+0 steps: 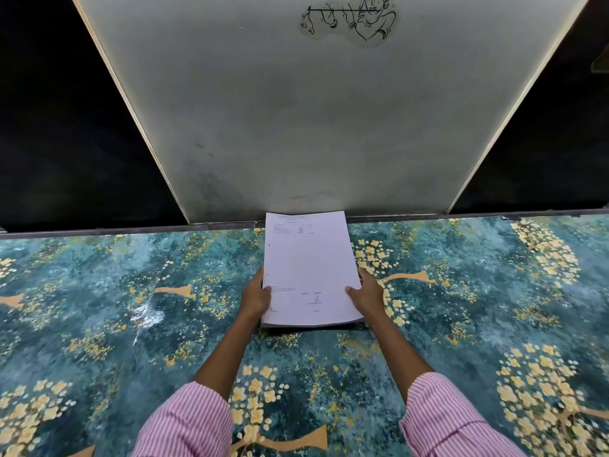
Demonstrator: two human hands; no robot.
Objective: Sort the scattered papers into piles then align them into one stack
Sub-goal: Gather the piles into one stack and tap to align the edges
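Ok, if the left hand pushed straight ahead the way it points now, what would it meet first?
The left hand grips the paper stack at its left edge. Ahead lies patterned table, then the grey panel at the back, which the stack's far edge seems to reach; depth is unclear.

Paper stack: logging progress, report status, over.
Left grip holds paper stack by left edge, right grip by right edge. Sheets look aligned, far end at grey panel. Nothing in the way.
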